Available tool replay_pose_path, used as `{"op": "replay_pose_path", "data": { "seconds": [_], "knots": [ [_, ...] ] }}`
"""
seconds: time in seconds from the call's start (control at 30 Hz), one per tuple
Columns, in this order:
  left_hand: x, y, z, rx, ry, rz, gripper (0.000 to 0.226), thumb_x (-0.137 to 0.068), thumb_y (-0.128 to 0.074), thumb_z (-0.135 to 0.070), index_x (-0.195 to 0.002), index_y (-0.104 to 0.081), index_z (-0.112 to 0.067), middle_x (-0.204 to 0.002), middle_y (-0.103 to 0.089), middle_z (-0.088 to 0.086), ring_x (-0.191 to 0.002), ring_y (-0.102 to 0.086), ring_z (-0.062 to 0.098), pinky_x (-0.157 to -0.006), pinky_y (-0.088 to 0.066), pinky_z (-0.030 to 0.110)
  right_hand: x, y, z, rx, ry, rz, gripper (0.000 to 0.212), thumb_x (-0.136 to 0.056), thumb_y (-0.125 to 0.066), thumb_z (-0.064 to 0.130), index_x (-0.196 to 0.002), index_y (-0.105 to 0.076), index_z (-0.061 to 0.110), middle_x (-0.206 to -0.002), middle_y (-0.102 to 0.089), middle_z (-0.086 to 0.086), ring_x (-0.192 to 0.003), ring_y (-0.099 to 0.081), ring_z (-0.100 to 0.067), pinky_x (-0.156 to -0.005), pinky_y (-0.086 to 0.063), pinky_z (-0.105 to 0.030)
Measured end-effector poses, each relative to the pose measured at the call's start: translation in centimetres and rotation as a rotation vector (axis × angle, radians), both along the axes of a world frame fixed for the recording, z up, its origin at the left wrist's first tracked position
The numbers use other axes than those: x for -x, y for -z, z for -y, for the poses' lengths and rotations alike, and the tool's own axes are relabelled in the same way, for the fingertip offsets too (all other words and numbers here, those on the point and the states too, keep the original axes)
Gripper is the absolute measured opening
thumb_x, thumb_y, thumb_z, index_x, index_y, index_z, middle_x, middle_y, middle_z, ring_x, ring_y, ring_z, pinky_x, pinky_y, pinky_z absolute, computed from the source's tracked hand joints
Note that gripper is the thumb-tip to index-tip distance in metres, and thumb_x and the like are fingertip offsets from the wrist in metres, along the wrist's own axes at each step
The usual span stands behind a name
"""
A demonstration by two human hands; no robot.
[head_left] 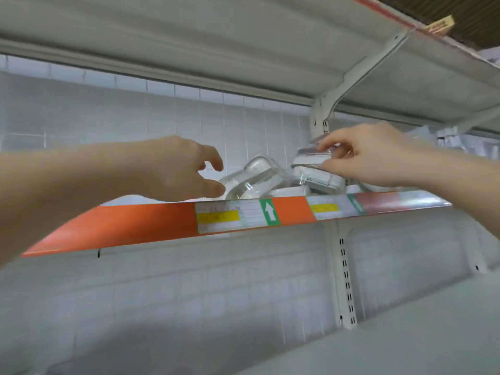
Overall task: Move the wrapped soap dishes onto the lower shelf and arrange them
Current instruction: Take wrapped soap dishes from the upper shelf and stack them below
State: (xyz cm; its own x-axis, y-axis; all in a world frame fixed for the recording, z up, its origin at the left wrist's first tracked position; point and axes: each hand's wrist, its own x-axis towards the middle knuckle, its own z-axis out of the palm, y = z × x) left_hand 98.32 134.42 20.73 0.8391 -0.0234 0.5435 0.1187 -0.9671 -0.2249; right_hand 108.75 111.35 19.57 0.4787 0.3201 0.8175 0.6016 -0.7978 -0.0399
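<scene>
Left hand [173,169], nearest the lens, reaches over the orange price rail [140,226] with fingers loosely spread, thumb just touching a tilted wrapped soap dish [254,177]. Right hand [370,155] pinches the top dish [313,155] of a small stack [322,180] behind the rail's right label. Advice: lift the top dish straight up before drawing it over the rail; film looks slippery, so grip the rims, and steady the tilted dish against sliding. Lower shelf [405,334] below the rail is pale grey metal; white tiled wall [162,125] behind, another shelf underside [243,36] overhead
</scene>
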Motion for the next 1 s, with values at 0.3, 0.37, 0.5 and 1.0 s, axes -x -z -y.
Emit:
{"op": "replay_pose_path", "data": {
  "seconds": [0.3, 0.37, 0.5, 1.0],
  "knots": [
    [-12.6, -5.1, 2.7, -0.004, -0.235, -0.098, 0.052, -0.091, -0.052, -0.044, -0.138, -0.038, -0.027, -0.140, -0.040, -0.003, -0.124, -0.041, 0.017, -0.097, -0.032, 0.026, -10.6, -5.4, -3.6, 0.378, -0.088, 0.066, 0.049, -0.087, -0.058, 0.030, -0.134, -0.045, 0.027, -0.125, -0.054, 0.002, -0.104, -0.047, -0.017, -0.088, -0.041, -0.028],
    [-15.2, -6.0, 2.4, 0.063, -0.272, -0.143, 0.056, -0.091, -0.054, -0.040, -0.141, -0.033, -0.025, -0.144, -0.036, -0.002, -0.129, -0.037, 0.019, -0.101, -0.030, 0.028, -12.5, -6.9, -5.9, 0.458, -0.105, 0.041, 0.057, -0.084, -0.062, 0.025, -0.137, -0.041, 0.027, -0.130, -0.050, 0.001, -0.109, -0.047, -0.020, -0.084, -0.040, -0.028],
    [-19.3, -6.8, 1.1, 0.157, -0.372, -0.175, 0.068, -0.091, -0.055, -0.031, -0.147, -0.018, -0.021, -0.149, -0.029, 0.003, -0.132, -0.033, 0.026, -0.107, -0.033, 0.037, -15.6, -8.3, -9.2, 0.615, -0.054, -0.018, 0.073, -0.079, -0.063, 0.016, -0.143, -0.031, 0.030, -0.132, -0.045, -0.001, -0.096, -0.040, -0.017, -0.081, -0.043, -0.033],
    [-18.6, -6.0, -0.5, 0.261, -0.320, 0.016, 0.058, -0.089, -0.056, -0.039, -0.136, -0.039, -0.010, -0.123, -0.047, 0.002, -0.087, -0.055, 0.022, -0.064, -0.049, 0.025, -17.0, -5.5, -11.3, 0.746, -0.223, -0.081, 0.060, -0.071, -0.072, 0.041, -0.125, -0.049, 0.029, -0.106, -0.055, 0.004, -0.102, -0.053, -0.021, -0.088, -0.048, -0.034]
  ]
}}
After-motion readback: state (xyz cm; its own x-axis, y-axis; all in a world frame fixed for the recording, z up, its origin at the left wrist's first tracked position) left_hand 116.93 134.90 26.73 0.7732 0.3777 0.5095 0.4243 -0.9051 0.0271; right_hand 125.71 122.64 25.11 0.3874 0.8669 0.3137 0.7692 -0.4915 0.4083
